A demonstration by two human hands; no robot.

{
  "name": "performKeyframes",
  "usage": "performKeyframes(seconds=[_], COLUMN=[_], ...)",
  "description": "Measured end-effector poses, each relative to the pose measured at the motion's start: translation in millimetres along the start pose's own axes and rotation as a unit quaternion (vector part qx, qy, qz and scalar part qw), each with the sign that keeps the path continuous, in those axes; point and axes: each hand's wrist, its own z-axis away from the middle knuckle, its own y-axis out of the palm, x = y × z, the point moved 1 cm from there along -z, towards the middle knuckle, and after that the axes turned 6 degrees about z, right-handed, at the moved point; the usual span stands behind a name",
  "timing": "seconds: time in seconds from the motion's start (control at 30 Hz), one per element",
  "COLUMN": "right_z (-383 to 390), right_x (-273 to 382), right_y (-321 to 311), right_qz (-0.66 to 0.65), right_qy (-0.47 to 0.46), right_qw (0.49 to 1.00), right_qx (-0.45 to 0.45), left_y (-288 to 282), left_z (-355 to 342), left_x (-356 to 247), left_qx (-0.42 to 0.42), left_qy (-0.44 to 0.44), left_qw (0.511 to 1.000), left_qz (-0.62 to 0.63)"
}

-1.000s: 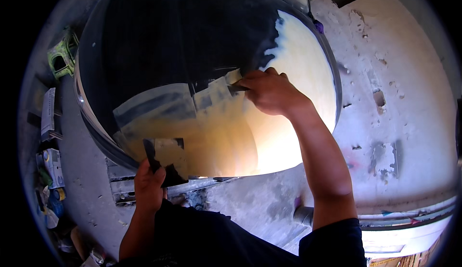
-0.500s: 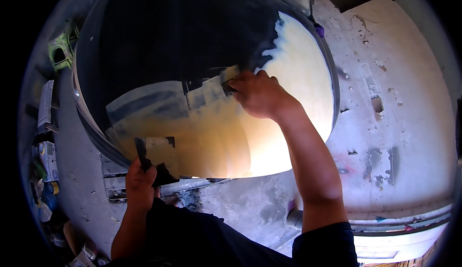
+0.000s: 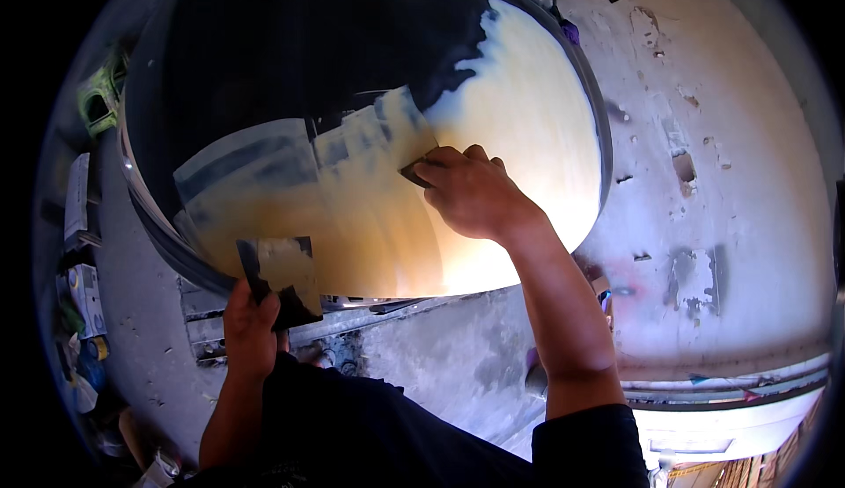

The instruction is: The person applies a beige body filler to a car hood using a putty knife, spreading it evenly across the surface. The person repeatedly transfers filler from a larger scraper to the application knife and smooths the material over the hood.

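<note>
A large black curved panel (image 3: 264, 66) fills the upper half of the view, with cream-yellow filler (image 3: 519, 127) spread over its right and lower part. My right hand (image 3: 471, 193) presses a small dark spreader (image 3: 414, 171) flat against the filler near the panel's middle. My left hand (image 3: 251, 325) is at the panel's lower edge and grips a dark flat board (image 3: 282, 277) that carries a patch of the same filler.
A dusty grey concrete floor (image 3: 458, 365) lies below the panel. A pale patched wall (image 3: 704, 154) stands on the right. Boxes and cans (image 3: 75, 277) crowd the left edge, with a green object (image 3: 99, 101) further up.
My right hand has drawn the spreader down and to the right across the filler. My left hand with the board has stayed at the panel's lower edge.
</note>
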Motion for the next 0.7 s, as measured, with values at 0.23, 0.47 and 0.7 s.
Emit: performKeyframes(seconds=[0.23, 0.47, 0.7], right_z=[33.7, 71.4, 104.9], right_x=[8.9, 13.6, 27.0], right_y=[8.9, 37.4, 64.4], right_qz=[-0.034, -0.027, -0.029], right_qy=[0.047, 0.065, 0.09], right_qw=[0.998, 0.997, 0.995], right_qx=[0.036, 0.004, -0.015], left_y=[4.4, 16.4, 21.0], left_z=[5.8, 10.7, 16.4], left_x=[-0.6, 2.5, 10.7], left_qx=[0.042, 0.063, 0.087], left_qy=[-0.006, -0.01, -0.013], left_qw=[0.999, 0.997, 0.995], left_qz=[0.019, 0.038, 0.037])
